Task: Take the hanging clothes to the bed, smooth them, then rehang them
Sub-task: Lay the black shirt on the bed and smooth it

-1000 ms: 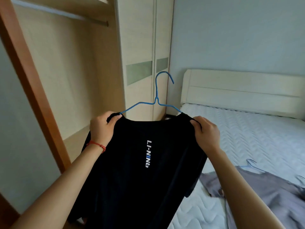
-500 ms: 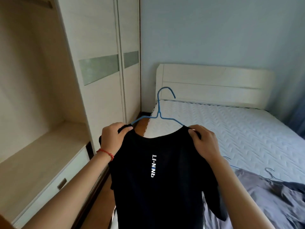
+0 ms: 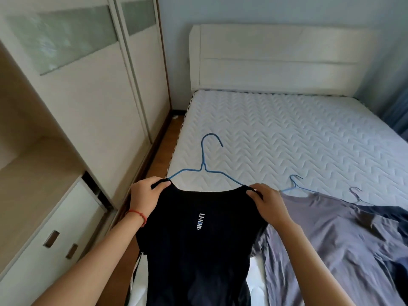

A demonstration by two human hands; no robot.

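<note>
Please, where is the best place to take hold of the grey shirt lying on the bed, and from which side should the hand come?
Probably at its shoulders, one hand on each side of the collar, coming from above. The grey shirt lies flat on the mattress with its blue hanger inside, hook pointing toward the headboard. Pinching cloth and wire together should keep them joined.

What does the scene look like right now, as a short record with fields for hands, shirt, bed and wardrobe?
left hand: grips the left shoulder of the black shirt
right hand: grips its right shoulder
black shirt: on a blue hanger, held up over the near bed corner
bed: a grey shirt and a darker garment lie on it, on hangers
wardrobe: at the left
</note>
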